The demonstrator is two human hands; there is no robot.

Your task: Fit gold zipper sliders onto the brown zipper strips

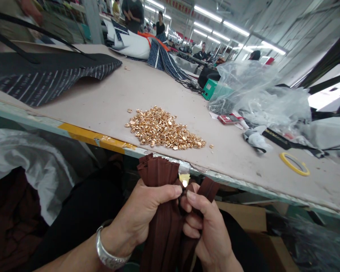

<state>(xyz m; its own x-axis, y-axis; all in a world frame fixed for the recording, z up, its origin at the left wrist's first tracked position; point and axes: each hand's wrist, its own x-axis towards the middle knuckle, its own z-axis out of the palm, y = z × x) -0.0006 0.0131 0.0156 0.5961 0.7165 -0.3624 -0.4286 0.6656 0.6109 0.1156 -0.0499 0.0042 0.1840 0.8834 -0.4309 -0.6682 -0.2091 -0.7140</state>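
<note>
Right up close, bottom centre of the frame, the left hand (141, 209), silver bracelet (109, 255) at its wrist, is clamped round a thick bundle of brown strips (164, 230), thumb pressed across the front. Beside it, the right hand (212, 223) has its fingers curled in, gripping a separate brown strip (208, 189), thumb and forefinger drawn together near the left thumb. Close fingertip work at the strips, by the look of it; whatever is pinched there is too small to make out. The next move seems to call for a firm left grip and delicate right fingertips.

Just past the hands, mid-frame, a heap of small gold pieces (164, 128) lies on the table (107, 102). Centre right, there's a yellow ring (302, 172); beyond it, clear plastic (243, 79) by a green box (210, 89). Striped material (53, 81) spreads across the upper left; farther back, a person in black (160, 27) stands top centre.
</note>
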